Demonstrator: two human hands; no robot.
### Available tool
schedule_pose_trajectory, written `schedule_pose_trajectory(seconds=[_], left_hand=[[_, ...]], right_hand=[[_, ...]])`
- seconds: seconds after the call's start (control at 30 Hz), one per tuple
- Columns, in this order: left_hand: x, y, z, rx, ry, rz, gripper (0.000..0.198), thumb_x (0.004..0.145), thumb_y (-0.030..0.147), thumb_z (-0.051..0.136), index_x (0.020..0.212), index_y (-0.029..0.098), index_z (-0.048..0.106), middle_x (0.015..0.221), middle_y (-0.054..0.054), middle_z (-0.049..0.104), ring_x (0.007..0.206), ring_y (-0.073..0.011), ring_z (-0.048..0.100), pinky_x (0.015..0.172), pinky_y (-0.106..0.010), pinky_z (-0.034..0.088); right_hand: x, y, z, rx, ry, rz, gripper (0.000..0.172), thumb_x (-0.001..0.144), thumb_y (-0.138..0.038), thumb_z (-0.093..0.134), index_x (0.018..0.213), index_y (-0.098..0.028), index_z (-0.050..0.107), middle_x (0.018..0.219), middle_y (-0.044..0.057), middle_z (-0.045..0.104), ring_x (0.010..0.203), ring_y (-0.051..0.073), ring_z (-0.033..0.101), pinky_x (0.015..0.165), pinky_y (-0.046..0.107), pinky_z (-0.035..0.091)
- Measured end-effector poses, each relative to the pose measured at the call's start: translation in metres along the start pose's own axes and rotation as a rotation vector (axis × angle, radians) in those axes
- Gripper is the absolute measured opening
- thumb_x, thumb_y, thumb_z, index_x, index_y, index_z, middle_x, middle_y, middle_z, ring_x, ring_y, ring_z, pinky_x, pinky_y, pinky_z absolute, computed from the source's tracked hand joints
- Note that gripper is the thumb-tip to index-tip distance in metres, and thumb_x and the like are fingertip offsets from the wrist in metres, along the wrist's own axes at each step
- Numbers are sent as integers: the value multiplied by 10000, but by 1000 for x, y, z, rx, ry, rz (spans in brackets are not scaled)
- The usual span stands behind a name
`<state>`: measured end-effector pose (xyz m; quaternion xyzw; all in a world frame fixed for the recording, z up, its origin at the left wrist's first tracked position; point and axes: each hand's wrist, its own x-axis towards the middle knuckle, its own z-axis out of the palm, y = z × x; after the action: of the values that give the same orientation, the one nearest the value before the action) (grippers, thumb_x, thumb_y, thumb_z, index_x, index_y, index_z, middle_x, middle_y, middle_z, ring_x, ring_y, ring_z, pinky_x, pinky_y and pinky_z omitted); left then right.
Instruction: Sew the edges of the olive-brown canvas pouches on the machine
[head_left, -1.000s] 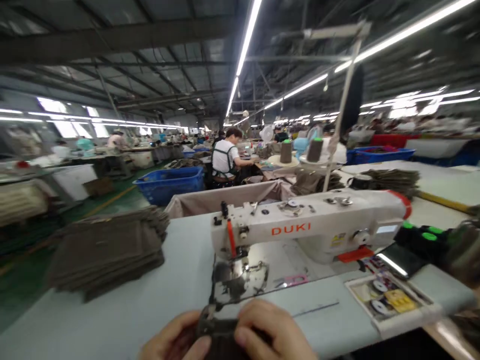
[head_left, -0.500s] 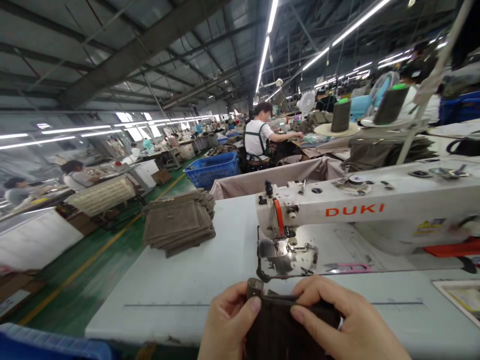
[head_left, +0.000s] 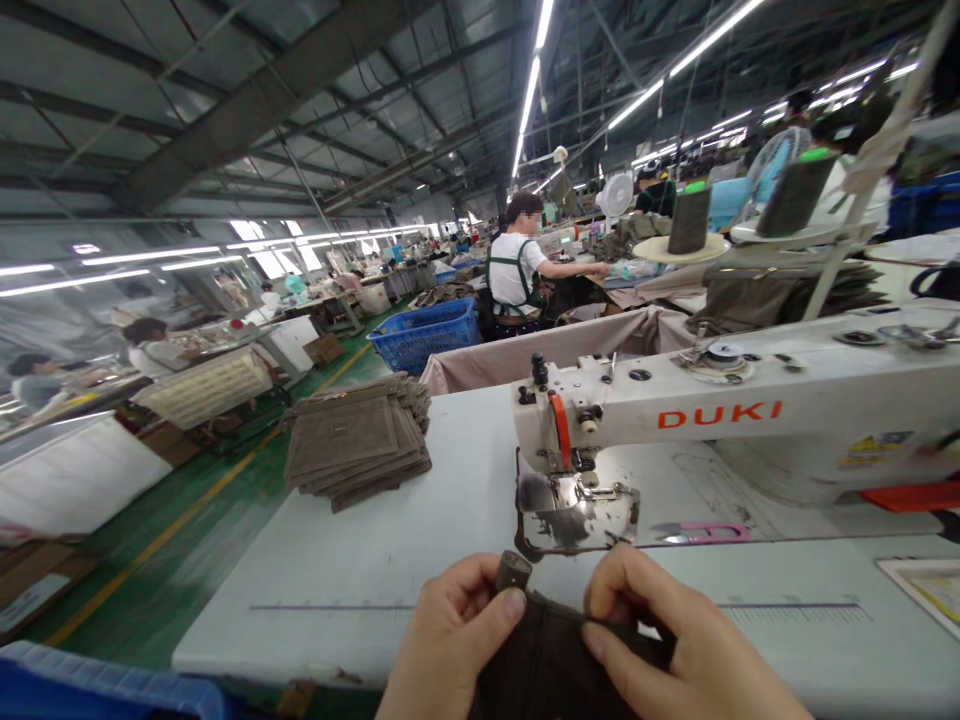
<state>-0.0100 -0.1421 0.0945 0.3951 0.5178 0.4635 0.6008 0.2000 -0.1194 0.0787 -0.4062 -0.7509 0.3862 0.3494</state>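
Note:
A dark brown fabric piece (head_left: 551, 660) hangs between my two hands at the table's front edge, its lower part running out of the picture. My left hand (head_left: 454, 635) pinches its upper left corner, where a short folded tab (head_left: 514, 570) sticks up above the thumb. With thumb and forefinger my right hand (head_left: 667, 630) grips the top edge further right. Just beyond the hands stands a white sewing machine (head_left: 600, 415), its needle area apart from the fabric. Pink-handled thread snips (head_left: 705, 532) lie on the machine bed.
A stack of brown fabric pieces (head_left: 352, 440) sits on the table (head_left: 315, 575) at left. Behind the table are a cloth-lined bin (head_left: 555, 345) and a blue basket (head_left: 427, 335). A co-worker (head_left: 517, 265) sits beyond. Thread cones (head_left: 688, 218) stand at right.
The right hand's fingers have shifted slightly along the fabric's top edge. The fabric now slopes down to the right, and the tab at the left hand tilts a little. The view has turned slightly.

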Motion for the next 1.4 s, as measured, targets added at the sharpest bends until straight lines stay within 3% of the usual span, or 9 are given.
schedule_pose_trajectory(seconds=[0.13, 0.2, 0.27, 0.37, 0.5, 0.6, 0.77, 0.97, 1.4], left_hand=[[25, 25, -20, 581, -274, 19, 195, 810, 321, 652, 873, 137, 652, 746, -1, 633, 685, -143, 562, 611, -217, 412], [48, 24, -26, 931, -297, 102, 124, 814, 255, 600, 845, 152, 662, 737, 5, 636, 684, -156, 568, 604, -228, 420], [76, 14, -27, 1116, -234, 187, 63, 790, 191, 603, 799, 168, 661, 756, -3, 640, 721, -177, 578, 656, -259, 438], [119, -7, -22, 1232, -68, 314, 62, 774, 123, 625, 791, 173, 658, 872, -47, 632, 895, -229, 565, 835, -342, 423], [167, -21, -12, 1335, 150, 444, 172, 811, 173, 659, 982, 178, 653, 1091, -102, 587, 1109, -299, 475, 942, -442, 372], [189, -24, -6, 1371, 189, 504, 227, 849, 239, 655, 1072, 196, 631, 1134, -103, 594, 1124, -299, 484, 950, -447, 387], [174, -40, 2, 1414, 60, 552, 112, 907, 224, 586, 943, 158, 670, 947, -98, 656, 935, -270, 595, 857, -402, 477], [133, -51, -3, 1400, -141, 650, 354, 898, 96, 567, 1237, 194, 567, 1177, -69, 589, 1117, -233, 528, 1019, -392, 436], [150, -44, -18, 1318, -294, 744, 318, 934, 138, 534, 1242, 210, 562, 1242, -76, 571, 1201, -235, 491, 1068, -414, 402]], right_hand=[[6, 10, 18, 57, -292, -262, 388, 770, -32, 439, 1013, -257, 641, 928, -15, 696, 820, 123, 651, 733, 194, 502], [15, 23, 32, -78, -345, -350, 437, 791, -25, 455, 1106, -264, 641, 999, -14, 705, 880, 124, 661, 784, 193, 502], [29, 40, 47, -355, -320, -375, 371, 823, -55, 519, 1102, -260, 652, 943, -16, 701, 830, 132, 658, 754, 196, 505], [58, 65, 57, -559, -249, -358, 191, 880, -106, 549, 937, -205, 701, 907, 49, 666, 867, 208, 621, 780, 301, 504], [91, 84, 45, -656, -192, -362, 185, 910, -122, 535, 1003, -154, 692, 1069, 121, 634, 1050, 272, 552, 916, 406, 458], [98, 93, 29, -686, -197, -375, 214, 899, -89, 524, 1020, -142, 691, 1039, 118, 655, 1035, 253, 567, 913, 379, 469], [79, 108, 12, -671, -197, -426, 263, 897, -107, 531, 1106, -163, 680, 1080, 92, 681, 1075, 217, 580, 978, 359, 457], [66, 118, 16, -578, -113, -467, 311, 933, -113, 453, 1174, -137, 648, 1161, 102, 666, 1173, 205, 543, 1053, 356, 411], [70, 114, 18, -575, -110, -405, 289, 919, -132, 488, 1164, -157, 640, 1143, 81, 669, 1125, 212, 571, 967, 374, 443]])
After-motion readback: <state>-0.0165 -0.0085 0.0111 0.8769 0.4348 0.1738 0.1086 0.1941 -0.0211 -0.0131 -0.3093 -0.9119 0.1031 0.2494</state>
